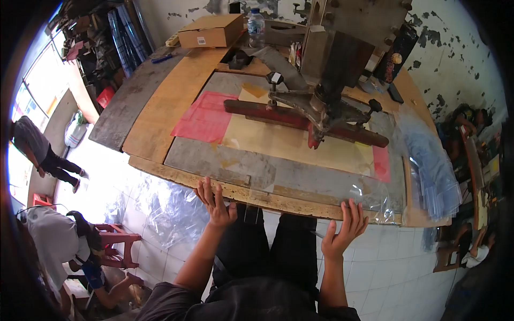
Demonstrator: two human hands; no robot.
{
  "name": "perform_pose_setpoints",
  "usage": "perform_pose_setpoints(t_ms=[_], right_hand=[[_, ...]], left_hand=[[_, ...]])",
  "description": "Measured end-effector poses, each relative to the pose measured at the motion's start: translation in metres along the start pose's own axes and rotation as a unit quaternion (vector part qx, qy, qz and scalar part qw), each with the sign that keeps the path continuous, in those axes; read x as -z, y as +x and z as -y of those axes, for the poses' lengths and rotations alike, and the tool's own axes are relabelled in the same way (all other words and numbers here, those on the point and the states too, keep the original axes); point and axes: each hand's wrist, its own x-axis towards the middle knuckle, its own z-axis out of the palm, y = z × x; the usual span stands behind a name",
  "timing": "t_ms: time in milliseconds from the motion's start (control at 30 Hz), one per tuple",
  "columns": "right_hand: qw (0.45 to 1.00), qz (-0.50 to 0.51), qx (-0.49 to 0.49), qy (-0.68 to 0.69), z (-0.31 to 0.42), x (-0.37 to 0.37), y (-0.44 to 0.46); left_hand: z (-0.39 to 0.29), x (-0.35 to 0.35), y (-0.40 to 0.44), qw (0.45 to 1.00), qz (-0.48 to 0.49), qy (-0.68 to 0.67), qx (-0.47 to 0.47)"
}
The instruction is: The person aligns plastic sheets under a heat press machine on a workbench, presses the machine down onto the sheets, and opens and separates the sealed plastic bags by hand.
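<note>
My left hand is at the front edge of the worktable, fingers stretched out and apart. Further right along the same edge is my right hand, its fingers also extended, with the thumb apart. By its fingertips a clear plastic sheet glints on the table's front corner; whether the hand touches it cannot be made out. Beyond both hands, a press head with a dark red bar stands over a cream board. Pink sheets show at the board's ends.
Clear plastic sleeves are piled at the table's right end. A cardboard box and a water bottle stand at the back. People are at left and right; one sits near a red stool. Loose plastic lies on the floor.
</note>
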Motion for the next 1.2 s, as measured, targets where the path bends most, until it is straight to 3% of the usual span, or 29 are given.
perform_pose_setpoints(t_ms=[233,633,1067,1200], right_hand=[[1.000,-0.018,0.013,-0.004,-0.007,-0.008,-0.003],[1.000,-0.012,0.014,-0.003,-0.007,-0.005,-0.002],[0.998,0.035,0.012,0.043,-0.012,0.038,0.010],[1.000,-0.013,0.026,-0.003,-0.032,0.056,0.026]], left_hand=[[0.002,-0.012,-0.006,0.999,-0.039,0.006,-0.001],[0.002,-0.008,-0.007,1.000,-0.021,0.010,-0.002],[0.002,-0.008,-0.005,1.000,-0.025,0.015,-0.004],[0.002,-0.009,-0.005,1.000,-0.029,0.012,-0.001]])
